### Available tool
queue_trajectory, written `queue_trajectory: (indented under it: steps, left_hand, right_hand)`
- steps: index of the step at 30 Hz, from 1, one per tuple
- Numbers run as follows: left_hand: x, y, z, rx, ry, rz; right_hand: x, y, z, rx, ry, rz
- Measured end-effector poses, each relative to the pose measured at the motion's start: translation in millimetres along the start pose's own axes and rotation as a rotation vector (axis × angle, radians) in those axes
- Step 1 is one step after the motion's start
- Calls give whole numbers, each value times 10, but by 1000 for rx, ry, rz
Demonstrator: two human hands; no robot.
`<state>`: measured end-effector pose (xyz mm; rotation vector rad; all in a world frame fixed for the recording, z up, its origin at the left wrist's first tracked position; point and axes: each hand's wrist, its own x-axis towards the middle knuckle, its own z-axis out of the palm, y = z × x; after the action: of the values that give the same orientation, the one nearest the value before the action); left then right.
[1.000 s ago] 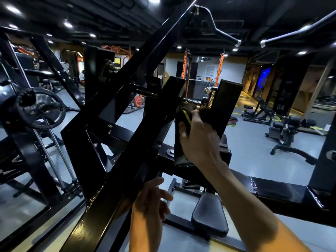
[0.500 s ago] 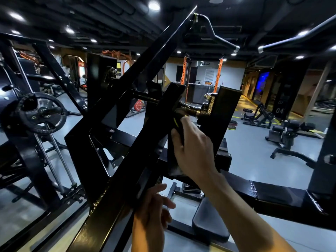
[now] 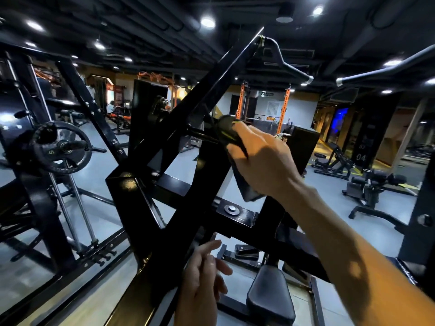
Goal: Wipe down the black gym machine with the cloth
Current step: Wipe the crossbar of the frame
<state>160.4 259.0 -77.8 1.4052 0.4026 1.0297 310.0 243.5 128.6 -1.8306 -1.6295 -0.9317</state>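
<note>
We see the black gym machine point(image 3: 188, 184), glossy steel beams crossing at angles, its main beam rising toward one o'clock. The dark cloth point(image 3: 229, 134), edged yellow-green, is draped over a beam near centre, its lower end hanging toward five o'clock.

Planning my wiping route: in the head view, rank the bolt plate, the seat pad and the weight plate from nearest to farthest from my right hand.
From the right hand, which holds the cloth:
1. Bolt plate, just below the hand.
2. Seat pad, lower down, at the bottom.
3. Weight plate, far off to the left.
</note>
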Motion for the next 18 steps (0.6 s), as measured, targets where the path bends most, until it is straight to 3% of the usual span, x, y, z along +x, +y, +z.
queue_trajectory:
  steps: [2, 8, 13, 18]
  left_hand:
    - [-33, 13, -15, 28, -4, -24]
    - [-241, 69, -152, 124, -11, 68]
    - [-504, 8, -292, 204, 31, 55]
    - [-916, 136, -454, 174, 49, -21]
  right_hand:
    - [49, -11, -164, -14, -137, -60]
    - [677, 156, -223, -364, -167, 51]
    - [371, -316, -114, -240, -290, -180]
    - [-154, -843, -49, -103, -325, -296]
